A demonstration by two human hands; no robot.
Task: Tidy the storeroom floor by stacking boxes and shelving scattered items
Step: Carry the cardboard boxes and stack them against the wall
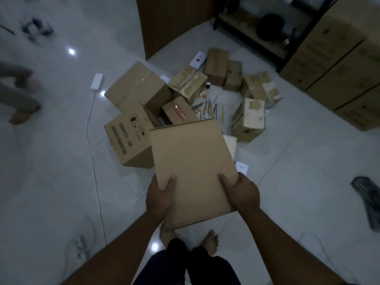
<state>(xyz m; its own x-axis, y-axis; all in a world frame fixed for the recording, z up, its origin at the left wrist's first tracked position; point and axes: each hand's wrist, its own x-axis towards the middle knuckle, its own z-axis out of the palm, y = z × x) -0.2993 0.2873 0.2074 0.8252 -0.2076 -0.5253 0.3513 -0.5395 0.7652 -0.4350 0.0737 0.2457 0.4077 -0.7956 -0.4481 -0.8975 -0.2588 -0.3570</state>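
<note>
I hold a plain brown cardboard box (pixel 191 163) in the air above the white tiled floor, in front of my legs. My left hand (pixel 159 199) grips its near left edge, thumb on top. My right hand (pixel 241 192) grips its near right edge the same way. Beyond it, several cardboard boxes lie scattered: a printed one (pixel 125 140) on its side, a large one (pixel 137 85) behind it, a small taped one (pixel 177 111), and torn ones (pixel 249 118). Coloured pencils (pixel 209 106) lie loose among them.
A stack of large cartons (pixel 337 64) stands at the right wall beside a dark shelf unit (pixel 259 23). A brown door (pixel 172 23) is ahead. A white power strip (pixel 96 81) with cable runs along the left floor. Another person's legs (pixel 18 95) stand far left. A dark bundle (pixel 368 198) lies right.
</note>
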